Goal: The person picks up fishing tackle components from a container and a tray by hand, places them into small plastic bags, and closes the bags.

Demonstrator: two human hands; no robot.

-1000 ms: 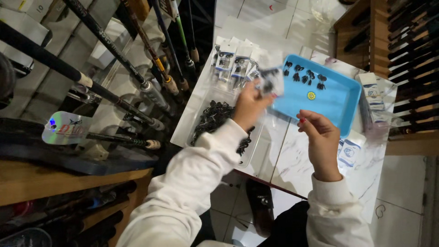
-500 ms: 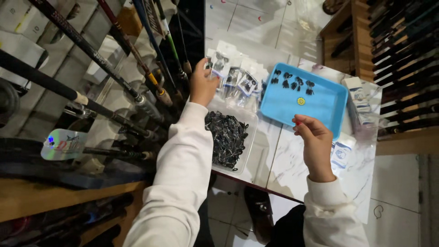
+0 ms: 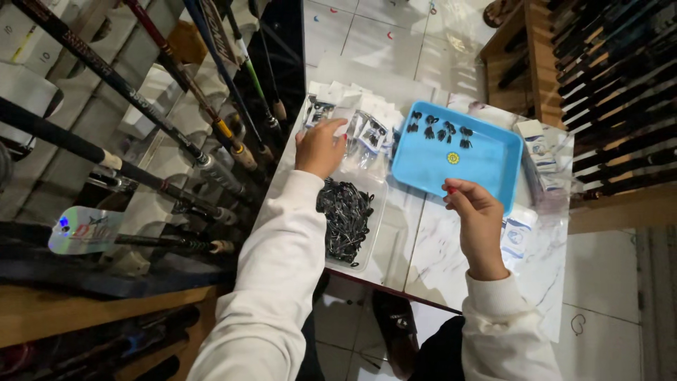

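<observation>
Both hands are out over the marble-patterned surface point(image 3: 437, 247), well apart. My left hand point(image 3: 321, 147) lies with fingers spread on the row of small clear packets point(image 3: 360, 127), touching them rather than gripping; nothing is closed inside it. My right hand point(image 3: 474, 212) hovers at the near edge of the blue tray point(image 3: 486, 166), thumb and fingers pinched together; whether they hold anything I cannot tell.

Each packet is clear plastic with a white card top and small black pieces inside. They lie overlapping at the far left of the surface, just beyond the clear tub point(image 3: 372, 233) heaped with black clips point(image 3: 342, 215). In the tray's far corner sit a few loose black pieces point(image 3: 438, 130), and a round yellow sticker point(image 3: 452, 158) marks its floor. White and blue cards point(image 3: 536, 152) lie right of the tray, with another by my right wrist.

Fishing rods point(image 3: 211, 127) crowd the left edge, close to my left sleeve. A wooden rack point(image 3: 536, 63) stands at the far right. Bare surface lies between the tub and my right arm.
</observation>
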